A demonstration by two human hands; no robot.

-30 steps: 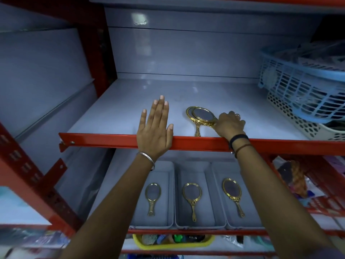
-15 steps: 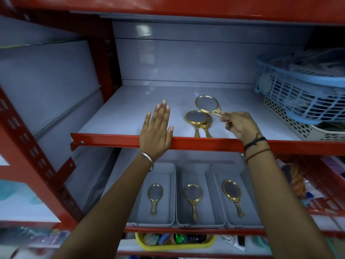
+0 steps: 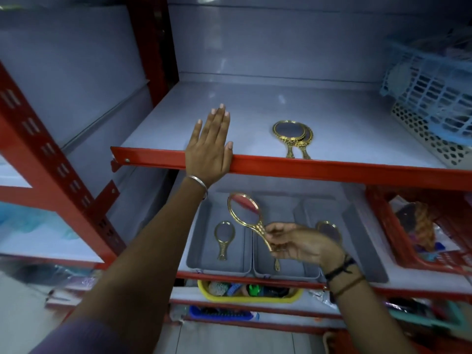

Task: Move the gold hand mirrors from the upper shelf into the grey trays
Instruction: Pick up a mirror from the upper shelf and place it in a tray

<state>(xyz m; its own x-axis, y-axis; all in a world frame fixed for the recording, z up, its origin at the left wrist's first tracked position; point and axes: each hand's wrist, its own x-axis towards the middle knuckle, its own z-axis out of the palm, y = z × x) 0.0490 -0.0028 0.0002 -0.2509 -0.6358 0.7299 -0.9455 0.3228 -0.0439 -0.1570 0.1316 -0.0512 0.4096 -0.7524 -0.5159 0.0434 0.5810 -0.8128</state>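
Partway through: three mirrors already in the grey trays. Right hand clamped on a fourth mirror, held above the trays. Left hand flat, spread on upper shelf. Two stacked mirrors left there.

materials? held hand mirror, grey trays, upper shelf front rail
Held hand mirror: shiny gold frame with embossed handle, could be plated metal or gold-coated plastic; reflective oval face mirrors the red rail. Grey trays: matte, moulded with rounded corners, probably plastic. Upper shelf front rail: glossy red paint over folded sheet with a bolt head, likely steel.
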